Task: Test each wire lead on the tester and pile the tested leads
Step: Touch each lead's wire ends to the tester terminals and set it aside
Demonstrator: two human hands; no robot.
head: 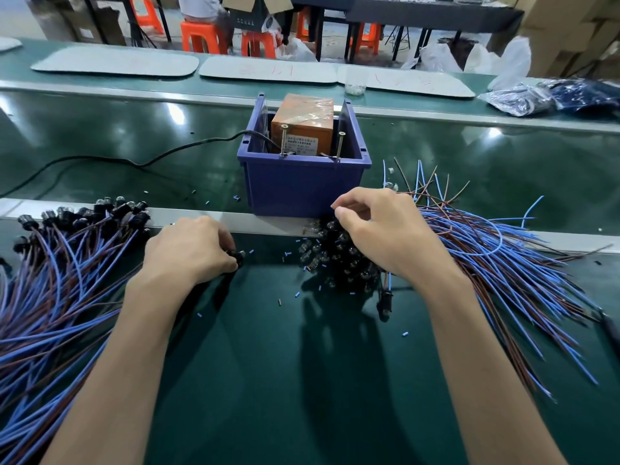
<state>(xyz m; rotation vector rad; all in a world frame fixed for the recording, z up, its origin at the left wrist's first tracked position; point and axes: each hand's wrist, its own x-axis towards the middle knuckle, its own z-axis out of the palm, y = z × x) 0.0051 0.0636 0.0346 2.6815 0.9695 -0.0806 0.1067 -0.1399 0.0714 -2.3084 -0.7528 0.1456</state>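
The tester is an orange box [302, 129] inside a blue bin [302, 186], with two upright screws [284, 139] at its front rim. A pile of leads [57, 297] with blue and brown wires and black bulb sockets lies at the left. Another heap of leads [503, 256] fans out at the right, its bulb ends [335, 260] bunched near the bin. My left hand [191, 250] grips a black socket [239, 257] on the belt beside the left pile. My right hand [379, 229] hovers over the bulb ends, fingers curled, pinching at one.
A black cable [134, 161] runs left from the bin across the green belt [285, 380]. Small blue and brown wire scraps dot the belt. Grey mats [114, 60], plastic bags [523, 95], orange stools [198, 36] and a seated person lie beyond.
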